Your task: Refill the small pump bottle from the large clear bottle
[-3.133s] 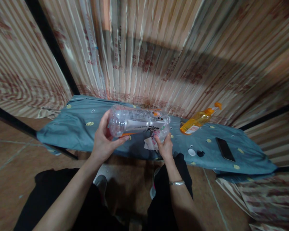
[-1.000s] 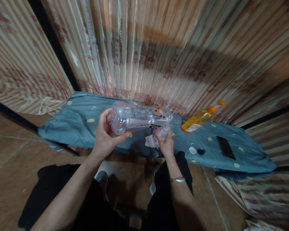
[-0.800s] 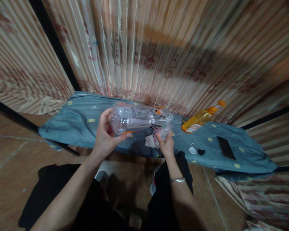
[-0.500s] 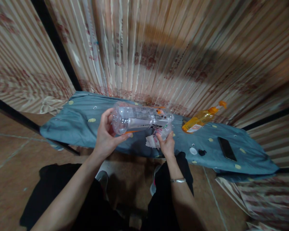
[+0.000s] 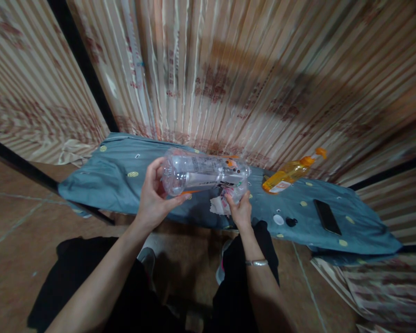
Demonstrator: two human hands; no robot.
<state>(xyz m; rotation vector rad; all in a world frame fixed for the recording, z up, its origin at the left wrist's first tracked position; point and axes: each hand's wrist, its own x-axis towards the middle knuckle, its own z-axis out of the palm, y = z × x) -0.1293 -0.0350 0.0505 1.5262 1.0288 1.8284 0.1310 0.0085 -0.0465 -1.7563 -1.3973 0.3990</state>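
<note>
A large clear plastic bottle (image 5: 203, 172) lies on its side in the air above a blue cloth (image 5: 107, 175). My left hand (image 5: 153, 200) is wrapped round the bottle's base end. My right hand (image 5: 241, 210) pinches the bottle's neck end, fingers closed, at the torn label. A scrap of white and pink label paper (image 5: 217, 206) hangs just left of that hand. A silver bracelet (image 5: 256, 262) circles my right wrist.
On the blue cloth to the right lie an orange bottle of yellow liquid (image 5: 288, 173), a white cap (image 5: 278, 219), a black cap (image 5: 290, 222) and a dark phone (image 5: 327, 217). Striped curtains hang behind. My knees in black and a brown tiled floor are below.
Almost nothing differs. Both hands keep their hold on the clear bottle, which stays on its side; the view has shifted slightly.
</note>
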